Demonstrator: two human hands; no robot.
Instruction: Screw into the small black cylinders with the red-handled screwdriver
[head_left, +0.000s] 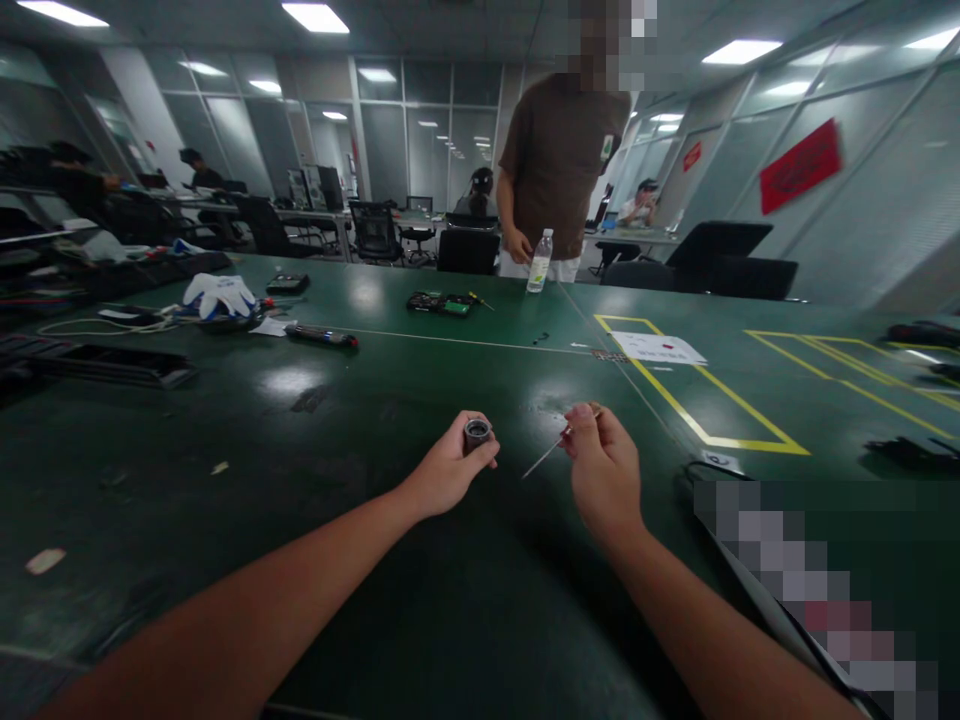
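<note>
Right now, the person is holding a small metal cup (477,436) in the left hand (448,472), fingers wrapping around its side, while its round mouth is facing upward. The right hand (606,470) is pinching a thin rod (543,461) between thumb and fingers, and the rod's bare end is slanting down toward the left, pointing near the cup but not touching it. Both hands are hovering over the middle of the green bench (412,620), standing apart from each other, each one clamped on its own piece. From where I'm standing, the step in hand is looking like a lining-up of the two parts; I cannot tell what is sitting deep inside the cup. Bringing them together would be calling for a steady left grip, with the right wrist lifting and turning the rod's tip over the rim. Farther off, a white glove (219,297) is lying on the left side, a bottle (539,264) is standing near the far edge, and a person in a brown shirt (562,165) is standing behind it.
</note>
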